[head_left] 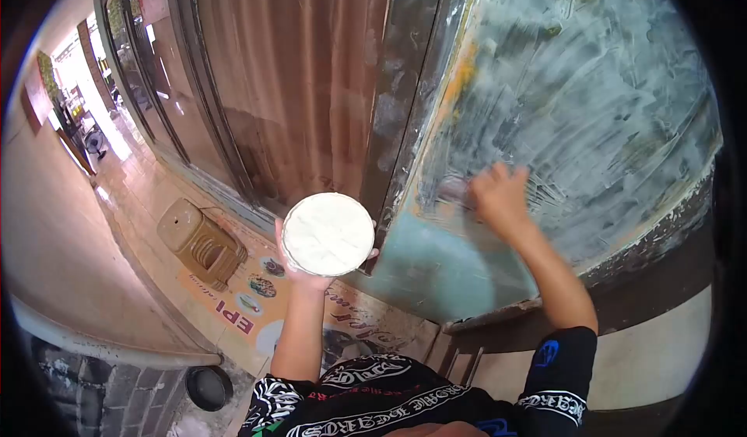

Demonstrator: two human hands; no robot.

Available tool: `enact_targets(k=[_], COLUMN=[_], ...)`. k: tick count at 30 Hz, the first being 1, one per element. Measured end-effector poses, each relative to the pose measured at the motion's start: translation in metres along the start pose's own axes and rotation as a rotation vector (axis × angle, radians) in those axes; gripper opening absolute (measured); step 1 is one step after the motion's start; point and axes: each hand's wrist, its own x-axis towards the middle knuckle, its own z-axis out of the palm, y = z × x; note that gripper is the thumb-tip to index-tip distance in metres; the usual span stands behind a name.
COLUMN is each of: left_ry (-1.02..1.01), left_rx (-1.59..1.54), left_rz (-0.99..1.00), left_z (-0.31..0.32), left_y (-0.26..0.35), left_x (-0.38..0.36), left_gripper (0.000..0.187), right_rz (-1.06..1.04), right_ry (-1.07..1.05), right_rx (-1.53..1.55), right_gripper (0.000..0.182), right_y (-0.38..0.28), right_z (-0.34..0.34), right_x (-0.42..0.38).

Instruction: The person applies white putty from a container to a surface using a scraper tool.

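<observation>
A round container (328, 235) full of smooth white paste rests in my left hand (289, 262), its fingers curled around the rim from below and both sides. My right hand (498, 196) is against the wall panel (576, 102), closed on a small flat tool (454, 189) that is blurred by motion. White-grey smears cover most of the blue-green panel, while its lower left part (436, 266) shows plain blue-green. A yellow-orange patch (464, 71) marks the panel's left edge.
Left of the panel stands a dark-framed glass door (296, 87) with a brown curtain behind it. A brown plastic stool (204, 242) lies on a printed banner (233, 301) on the floor. Lower left are a black round basin (208, 388) and a grey block wall (101, 390).
</observation>
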Motion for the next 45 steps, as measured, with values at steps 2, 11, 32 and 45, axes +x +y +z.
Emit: enact_targets(k=[2,11,32,45], left_ry=[0.079,-0.019,0.061,-0.005], left_rx=[-0.026,0.244,0.079,0.109], left_rz=[0.006,-0.067,0.097,0.024], left_z=[0.001,0.010,0.025,0.028], left_y=[-0.002,-0.016,-0.053,-0.078], left_x=[0.006,0.005,-0.004,0.002], left_gripper=[0.088,0.086,0.086,0.087], right_rz=[0.111,0.119,-0.026,0.216], right_ry=[0.215,0.316,0.032,0.489], right_rx=[0.020,0.216,0.219,0.088], right_gripper=[0.009,0.010,0.016,0.012], right_y=[0.037,0.037,0.017,0.128], right_z=[-0.041,-0.120,-0.072,-0.150], right_x=[0.027,0.022,-0.018,0.013])
